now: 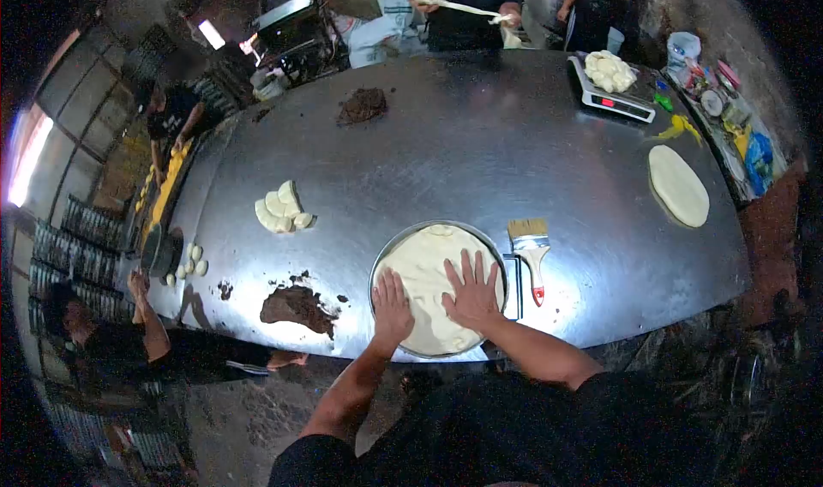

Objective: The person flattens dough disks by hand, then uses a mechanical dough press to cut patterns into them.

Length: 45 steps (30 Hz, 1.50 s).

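Observation:
A round metal pan (375,274) holds a wide sheet of pale dough (433,260) that reaches almost to its rim. My left hand (393,307) lies flat on the dough at the pan's left side, fingers stretched out. On the right part of the same dough, my right hand (473,291) presses with its fingers spread. Just right of the pan rests a wide brush (530,251) with a white handle and red tip. The pan's squared handle (517,285) sticks out beneath my right hand's side.
Dark brown filling (300,309) and dough pieces (281,208) lie to the left. A flattened dough oval (678,185) and a scale (610,93) bearing a dough lump (609,71) are at right. Across the table a person stretches a dough strip (463,8); other people work at left.

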Available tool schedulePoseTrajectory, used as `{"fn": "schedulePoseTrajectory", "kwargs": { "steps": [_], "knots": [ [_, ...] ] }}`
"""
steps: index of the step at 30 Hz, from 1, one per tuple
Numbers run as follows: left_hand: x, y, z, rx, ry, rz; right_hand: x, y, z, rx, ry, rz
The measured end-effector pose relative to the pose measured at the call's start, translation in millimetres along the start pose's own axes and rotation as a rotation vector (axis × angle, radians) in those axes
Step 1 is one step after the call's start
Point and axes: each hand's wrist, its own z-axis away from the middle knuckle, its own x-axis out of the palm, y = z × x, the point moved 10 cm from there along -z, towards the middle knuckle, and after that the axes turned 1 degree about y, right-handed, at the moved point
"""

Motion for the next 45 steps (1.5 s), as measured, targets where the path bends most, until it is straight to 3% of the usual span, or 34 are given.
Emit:
{"fn": "schedulePoseTrajectory", "kwargs": {
  "steps": [2,8,10,11,12,13,14,15,17,18,20,22,23,25,26,27,28,29,30,31,32,33,34,35,36,37,38,39,42,43,45],
  "knots": [
    [-9.1,0.7,-10.5,-0.079,0.108,0.060,-6.9,-3.1,-9.9,0.026,0.003,-0.010],
    [0.2,-15.3,-27.4,-0.171,0.001,0.153,9.4,3.1,-20.9,-0.022,-0.104,0.078],
    [-27.9,-13.9,-46.0,-0.219,-0.110,0.173,20.7,5.4,-24.4,0.037,-0.336,0.126],
    [-43.2,-14.5,-46.3,-0.240,-0.058,0.221,20.8,3.7,-27.1,0.042,-0.412,0.093],
    [-51.2,-30.7,-44.4,-0.310,0.215,0.652,13.2,-1.2,-27.5,0.088,-0.410,0.098],
    [-42.2,6.8,-22.9,0.005,0.383,-0.032,16.8,6.8,-24.7,0.125,-0.300,0.031],
    [-1.0,-4.2,-23.2,-0.083,0.251,0.197,21.8,-12.3,-8.0,0.034,-0.201,0.128],
    [-4.5,-7.6,-17.0,-0.167,0.221,0.213,24.0,-33.8,2.8,-0.060,-0.097,0.217],
    [-8.5,-11.0,-5.7,-0.195,0.272,0.253,21.6,-43.4,1.2,-0.012,-0.021,0.283],
    [-0.1,-9.6,2.1,-0.222,0.242,0.265,20.5,-49.7,2.7,-0.046,-0.048,0.289],
    [-14.5,-14.8,-0.7,-0.214,0.368,0.317,24.7,-47.6,-2.9,-0.032,-0.069,0.263],
    [-10.5,-21.3,-2.4,-0.221,0.325,0.352,25.2,-44.1,-2.7,0.000,-0.085,0.265],
    [-6.7,-19.2,-6.9,-0.208,0.283,0.384,26.3,-46.7,-3.5,-0.050,-0.060,0.261],
    [5.8,-26.3,-13.9,-0.087,0.430,0.305,28.3,-42.7,-3.9,-0.162,0.033,0.156],
    [-1.8,-22.2,-7.9,0.032,0.508,0.300,18.2,-48.6,-1.6,-0.150,0.013,0.150],
    [1.9,-30.6,-8.8,0.025,0.520,0.353,19.9,-45.7,-3.4,-0.128,0.047,0.106],
    [22.2,-32.3,-22.8,0.024,0.155,0.183,18.5,-43.5,-3.7,-0.159,0.066,-0.047],
    [25.7,-38.1,-27.1,0.065,0.365,0.120,24.3,-39.6,-4.9,-0.055,-0.037,0.166],
    [23.9,-43.6,-34.8,0.101,0.369,0.099,24.8,-34.1,-6.4,-0.071,-0.045,0.168],
    [19.3,-43.0,-47.6,0.062,0.082,0.046,25.5,-29.3,-8.2,-0.044,-0.074,0.079],
    [57.7,-70.0,-72.0,-0.126,-0.267,0.315,15.4,-28.0,-7.1,-0.014,-0.214,0.034],
    [41.4,-59.6,-69.7,-0.202,-0.273,0.232,5.4,-26.6,-10.8,-0.014,-0.342,-0.028],
    [24.6,-48.9,-65.8,-0.278,-0.285,0.150,12.6,-7.5,-30.6,-0.159,-0.361,-0.573],
    [-48.5,11.6,-20.2,-0.219,0.057,-0.241,-8.1,61.4,-15.9,0.373,0.001,-1.042],
    [-28.0,53.0,18.7,-0.101,0.055,-0.123,-38.2,97.8,-0.3,0.457,0.173,-0.811],
    [-4.4,80.3,41.3,0.013,0.041,-0.005,-83.8,98.3,15.5,0.409,0.122,-0.461],
    [-6.2,84.4,40.2,0.003,0.038,-0.017,-90.7,106.3,32.0,0.417,0.035,-0.308],
    [-12.2,83.2,32.9,-0.021,0.078,-0.019,-61.1,127.1,48.8,0.503,-0.113,-0.308],
    [-6.1,80.6,43.3,-0.053,0.033,-0.009,-31.5,99.9,65.0,0.447,-0.212,-0.370],
    [-3.0,77.5,42.1,-0.056,-0.016,0.028,-31.3,92.6,63.0,0.528,-0.154,-0.304],
    [-8.8,62.3,35.8,-0.061,-0.093,0.126,-34.2,99.1,58.3,0.706,-0.025,-0.461]
  ]
}}
